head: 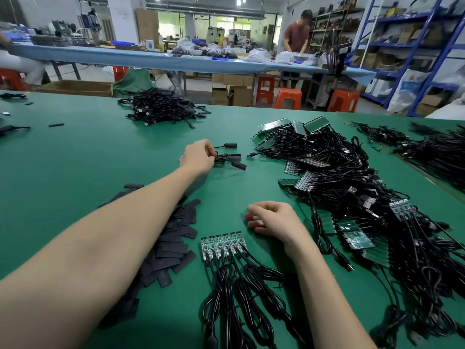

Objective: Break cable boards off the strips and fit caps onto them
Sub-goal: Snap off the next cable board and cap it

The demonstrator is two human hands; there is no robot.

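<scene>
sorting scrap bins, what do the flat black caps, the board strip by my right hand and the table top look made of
Flat black caps: matte black, thin and flat, probably soft plastic or rubbery sleeve; no shine.
Board strip: green circuit board, likely fibreglass laminate, with small dark components and red-tipped solder joints to the black cables.
Table top: dull green mat, probably rubber or vinyl; smooth, with only faint glare.
</scene>
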